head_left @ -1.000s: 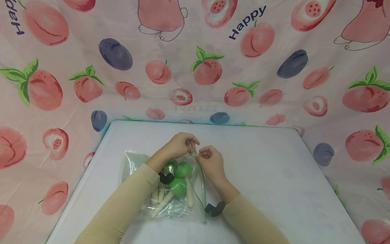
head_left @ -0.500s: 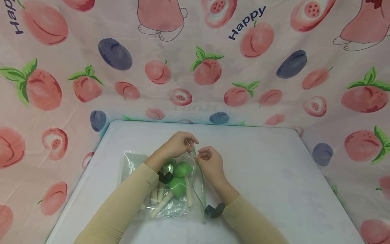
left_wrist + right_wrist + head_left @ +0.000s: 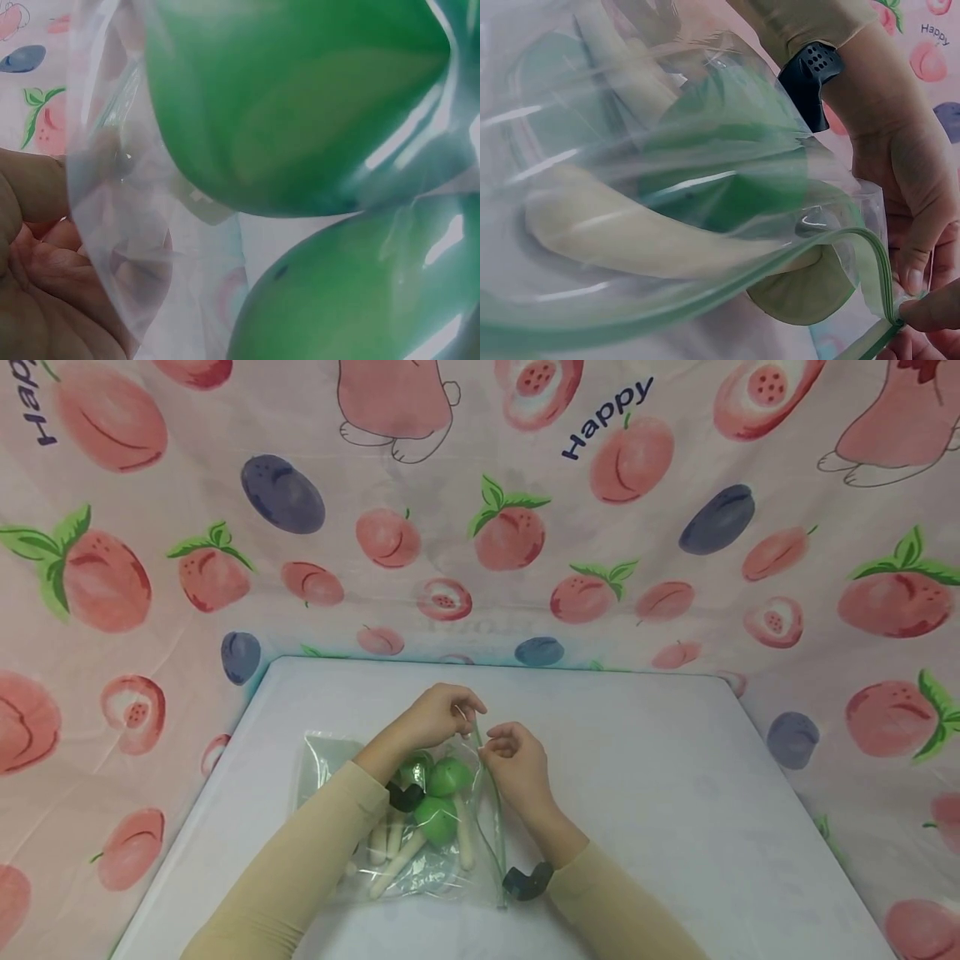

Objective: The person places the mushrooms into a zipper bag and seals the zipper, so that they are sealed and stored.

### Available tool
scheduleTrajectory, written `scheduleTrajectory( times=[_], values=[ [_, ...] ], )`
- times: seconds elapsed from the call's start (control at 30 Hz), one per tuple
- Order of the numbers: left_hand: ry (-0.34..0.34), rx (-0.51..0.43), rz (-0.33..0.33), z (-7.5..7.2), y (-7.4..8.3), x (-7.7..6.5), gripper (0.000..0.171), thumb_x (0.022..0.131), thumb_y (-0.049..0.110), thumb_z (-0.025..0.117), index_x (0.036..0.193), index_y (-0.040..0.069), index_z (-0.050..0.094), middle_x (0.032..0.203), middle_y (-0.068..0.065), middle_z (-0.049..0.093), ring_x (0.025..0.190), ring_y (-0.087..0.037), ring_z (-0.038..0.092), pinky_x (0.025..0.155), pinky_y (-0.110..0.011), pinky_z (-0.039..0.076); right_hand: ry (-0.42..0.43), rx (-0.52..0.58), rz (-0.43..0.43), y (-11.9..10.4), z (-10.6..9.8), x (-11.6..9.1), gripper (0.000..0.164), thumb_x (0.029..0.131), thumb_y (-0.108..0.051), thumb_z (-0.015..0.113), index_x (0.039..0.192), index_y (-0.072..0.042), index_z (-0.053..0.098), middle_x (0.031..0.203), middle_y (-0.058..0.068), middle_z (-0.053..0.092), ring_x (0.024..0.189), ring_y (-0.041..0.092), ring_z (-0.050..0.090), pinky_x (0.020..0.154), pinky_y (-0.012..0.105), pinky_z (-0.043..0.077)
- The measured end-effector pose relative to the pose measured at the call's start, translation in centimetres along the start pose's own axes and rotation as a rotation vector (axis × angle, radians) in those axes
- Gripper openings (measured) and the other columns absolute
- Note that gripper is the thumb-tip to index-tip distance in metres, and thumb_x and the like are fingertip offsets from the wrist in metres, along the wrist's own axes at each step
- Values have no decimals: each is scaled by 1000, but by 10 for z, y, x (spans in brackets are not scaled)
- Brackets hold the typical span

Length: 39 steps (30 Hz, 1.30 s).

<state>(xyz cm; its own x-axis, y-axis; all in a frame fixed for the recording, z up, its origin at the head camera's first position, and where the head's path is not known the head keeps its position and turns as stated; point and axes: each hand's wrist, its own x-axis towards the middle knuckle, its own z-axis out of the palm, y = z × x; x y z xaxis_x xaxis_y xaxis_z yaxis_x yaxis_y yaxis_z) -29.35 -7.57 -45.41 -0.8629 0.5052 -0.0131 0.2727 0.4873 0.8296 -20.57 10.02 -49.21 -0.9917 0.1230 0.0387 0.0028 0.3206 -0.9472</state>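
A clear plastic zip bag [image 3: 431, 881] with a green zip strip [image 3: 889, 289] lies on the table, its zip edge lifted at the far corner. Inside are several rounded green heads [image 3: 437, 820] and cream stick-like stems [image 3: 396, 864], which look joined. My left hand [image 3: 438, 717] pinches the bag's far corner between thumb and fingers. Just nearer to me, my right hand [image 3: 519, 768] pinches the zip strip with thumb and fingertips. Close green heads [image 3: 300, 112] fill most of the left wrist view, hiding the left fingertips there.
The white table [image 3: 675, 802] has a far edge against a pink fruit-print curtain [image 3: 465, 435], which also rises at both sides. Black wrist devices [image 3: 528, 881] sit by both sleeve cuffs. The left forearm crosses over the bag's left part.
Both hands stay at the bag's far corner. The gap between them has grown very slightly, the right fingertips sitting a little nearer to me along the zip strip.
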Motion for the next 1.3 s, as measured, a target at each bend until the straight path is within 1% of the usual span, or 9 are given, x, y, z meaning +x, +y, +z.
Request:
scheduleTrajectory(
  times=[0.2,0.37,0.73,0.9,1.03,1.13,1.3],
  values=[
    [2,-10,-2,-2,2,-2,36,90,-10,69,122,3,77,96,-10,72,81,-17,71,74,-28,58,-5,-7,-5,3,1,0,29,89,-3,77,118,-2,71,96,11,78,85,18,71,72,26,57],
    [-3,-18,-6,-2,-1,-1,36,91,-10,68,123,2,76,96,-10,72,82,-19,74,74,-28,59,-6,-8,-9,4,1,0,28,89,-2,77,117,-1,71,96,13,78,84,19,71,73,27,57],
    [12,-19,-10,-7,-4,-1,35,92,-10,67,123,3,76,96,-11,72,82,-18,75,67,-26,55,-14,-15,19,3,1,-3,29,90,-3,78,119,-2,71,95,10,76,84,17,70,72,26,57],
    [20,-13,-14,-9,-2,-1,35,92,-10,68,123,5,76,97,-11,72,84,-20,75,70,-27,55,-15,-19,16,4,1,-3,30,90,-3,78,119,-2,70,95,10,77,84,16,70,71,26,57],
    [23,-16,-8,-11,-3,-1,35,93,-10,66,123,5,76,97,-10,72,85,-24,76,74,-29,58,-12,-22,11,4,1,-4,29,90,-2,77,118,-2,71,94,11,77,82,17,69,70,26,57],
    [31,-18,-5,-12,-6,-1,35,94,-10,63,122,6,76,96,-9,71,84,-22,76,76,-31,59,-15,-23,14,5,0,-4,29,90,-3,77,118,-1,71,94,11,76,81,16,68,71,27,57],
    [42,-21,-11,-13,-8,0,35,94,-9,63,122,7,76,96,-8,70,83,-18,74,75,-30,59,-25,-24,22,6,0,-6,29,91,-4,77,119,-2,71,95,9,76,82,17,68,72,29,57]
  ],
)
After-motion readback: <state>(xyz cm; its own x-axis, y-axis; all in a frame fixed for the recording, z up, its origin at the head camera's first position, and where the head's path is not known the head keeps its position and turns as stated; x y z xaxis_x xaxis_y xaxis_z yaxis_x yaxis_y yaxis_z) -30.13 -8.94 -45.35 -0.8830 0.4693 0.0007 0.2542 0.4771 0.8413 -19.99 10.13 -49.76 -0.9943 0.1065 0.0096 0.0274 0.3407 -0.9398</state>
